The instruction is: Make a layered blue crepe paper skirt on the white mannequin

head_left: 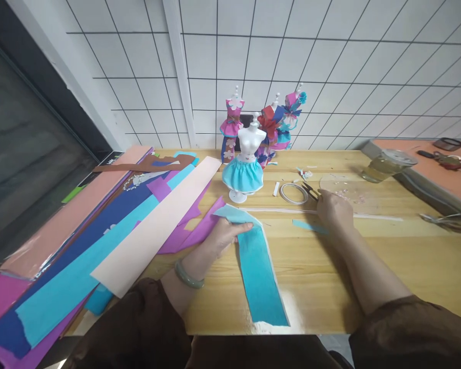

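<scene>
Our left hand [223, 237] pinches teal strip [260, 277]; light pressure avoids creases | right hand [335, 211] at snips [311, 191], grip unclear

The small skirt [243, 175] is turquoise (plain, no print).

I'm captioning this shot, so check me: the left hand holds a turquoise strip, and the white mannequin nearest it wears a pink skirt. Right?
Wrong colour: in the head view, the white mannequin wears a turquoise skirt, not pink. The left hand does hold a turquoise strip.
</scene>
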